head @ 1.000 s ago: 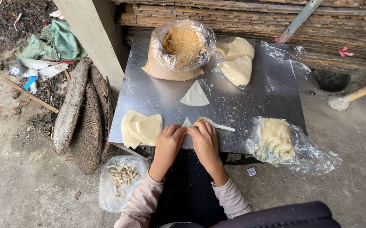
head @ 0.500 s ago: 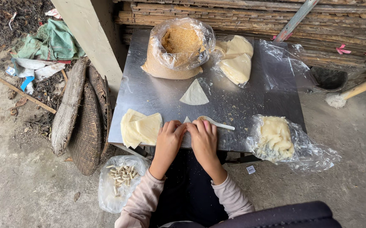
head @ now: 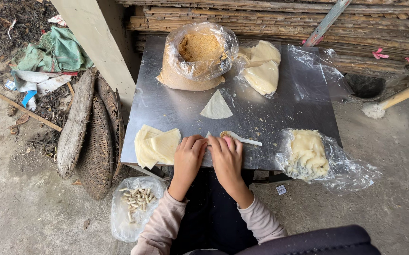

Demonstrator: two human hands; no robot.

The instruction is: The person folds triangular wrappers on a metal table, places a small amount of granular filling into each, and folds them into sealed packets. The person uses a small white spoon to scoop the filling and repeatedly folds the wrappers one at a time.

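A person's two hands press side by side at the near edge of a steel table (head: 176, 106), a pale wrapper (head: 208, 135) pinned beneath them so that only a small white tip shows between the fingers. The left hand (head: 189, 156) and the right hand (head: 226, 157) lie palm down and touching, fingers curled over the wrapper — how much of it they grip cannot be told. Both forearms, in pinkish sleeves, rise from the table's near edge. Just beyond the right hand's fingertips rests a white spoon (head: 240, 138) with a little crumbly filling in its bowl. At the table's near left corner, just beside the left hand, lies a stack of folded wrappers (head: 157, 146); a single triangular wrapper (head: 216, 106) sits at the table's centre. At the far edge stand a plastic bag of brown crumb filling (head: 197, 56) and a bag of more wrappers (head: 262, 68). A bag of pale dough (head: 308, 153) overhangs the near right corner — and below the table's left side, on the ground, sits a clear bag of finished rolls (head: 136, 200).
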